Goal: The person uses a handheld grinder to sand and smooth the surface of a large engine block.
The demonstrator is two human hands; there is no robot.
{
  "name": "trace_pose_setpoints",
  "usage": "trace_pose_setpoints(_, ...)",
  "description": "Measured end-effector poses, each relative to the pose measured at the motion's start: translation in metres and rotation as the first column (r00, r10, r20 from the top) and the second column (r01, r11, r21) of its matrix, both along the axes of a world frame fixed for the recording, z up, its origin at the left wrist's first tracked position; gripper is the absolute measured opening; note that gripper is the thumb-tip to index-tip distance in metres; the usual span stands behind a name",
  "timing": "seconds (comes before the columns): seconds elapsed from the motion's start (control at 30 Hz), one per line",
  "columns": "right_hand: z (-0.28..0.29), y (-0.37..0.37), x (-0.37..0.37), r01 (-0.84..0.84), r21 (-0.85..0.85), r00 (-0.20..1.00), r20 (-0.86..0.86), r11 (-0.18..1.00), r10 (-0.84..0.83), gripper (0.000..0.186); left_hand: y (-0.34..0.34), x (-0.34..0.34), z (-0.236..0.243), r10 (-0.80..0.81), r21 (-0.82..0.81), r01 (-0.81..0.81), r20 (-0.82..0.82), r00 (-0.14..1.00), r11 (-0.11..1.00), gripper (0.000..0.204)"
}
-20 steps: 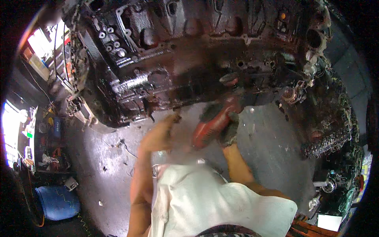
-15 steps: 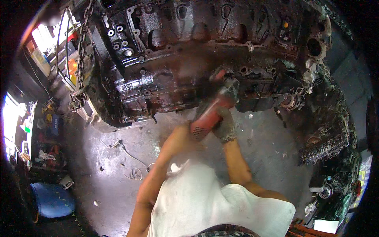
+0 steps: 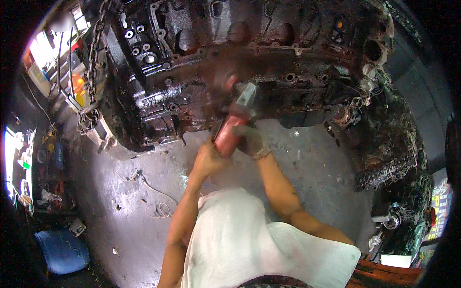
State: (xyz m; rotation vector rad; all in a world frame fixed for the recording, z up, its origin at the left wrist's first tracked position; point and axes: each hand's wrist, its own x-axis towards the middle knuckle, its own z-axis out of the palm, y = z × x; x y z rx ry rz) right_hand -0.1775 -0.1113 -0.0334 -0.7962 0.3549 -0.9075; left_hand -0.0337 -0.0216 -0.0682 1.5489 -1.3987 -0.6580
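A red angle grinder (image 3: 228, 135) points away from me, its grey metal head (image 3: 247, 95) up against the near side of a large, dark, oily engine block (image 3: 163, 117). My left hand (image 3: 209, 159), bare, is wrapped round the rear of the tool. My right hand (image 3: 253, 142), in a dirty grey glove, grips its body from the right side. A reddish round part (image 3: 232, 82) at the grinder's front is blurred. Whether it touches the metal I cannot tell.
A heavy chain (image 3: 92, 79) hangs at the block's left end. On the grey floor (image 3: 297, 168) lies a thin, coiled pale cable (image 3: 161, 207). Greasy engine parts (image 3: 384, 168) are piled at right. A blue seat (image 3: 63, 252) stands at lower left.
Both hands have moved left with the grinder along the block's side. The whole view has also shifted slightly, and both hands keep their grip.
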Motion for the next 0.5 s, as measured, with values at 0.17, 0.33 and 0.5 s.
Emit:
trace_pose_setpoints(0.17,-0.007,-0.002,0.01,-0.025,0.016,1.0,0.01,1.0,0.025,0.065,-0.008,-0.013,-0.008,0.127,0.226,-0.128,0.017,0.992,0.966,0.082)
trace_pose_setpoints(0.33,-0.027,-0.023,0.027,0.244,-0.357,0.85,-0.369,0.901,-0.376,0.042,-0.026,-0.026,0.001,0.171,0.057,-0.166,-0.088,0.981,0.984,0.061)
trace_pose_setpoints(0.5,0.008,-0.037,0.053,0.097,-0.537,0.785,-0.476,0.838,-0.397,0.038,-0.052,-0.021,-0.033,0.187,-0.1,-0.215,-0.229,0.955,0.971,0.064)
